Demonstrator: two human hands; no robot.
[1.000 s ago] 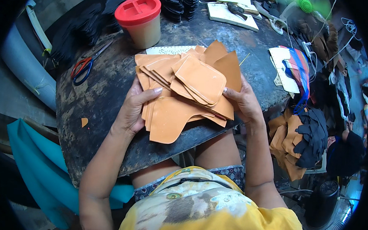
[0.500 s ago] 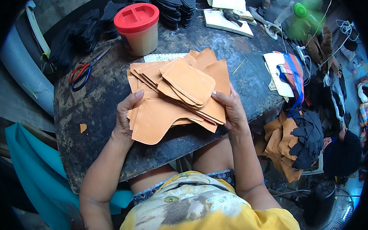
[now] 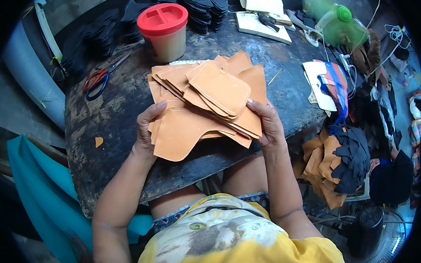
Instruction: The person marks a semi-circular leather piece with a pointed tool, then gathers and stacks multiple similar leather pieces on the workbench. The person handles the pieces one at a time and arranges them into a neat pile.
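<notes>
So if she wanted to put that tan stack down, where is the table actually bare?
Bare tabletop lies between the scissors, the tan scrap and her left hand. A smaller patch sits right of the leather stack, before the cloth pile. The far edge by the red-lidded tub is crowded.

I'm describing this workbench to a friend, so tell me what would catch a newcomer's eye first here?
First, the fanned stack of tan leather pieces at the middle of the dark round worktable, gripped by the left hand on its left edge and the right hand on its right. Next, the jar with a bright red lid behind the stack, and the red-handled scissors to its left.
</notes>
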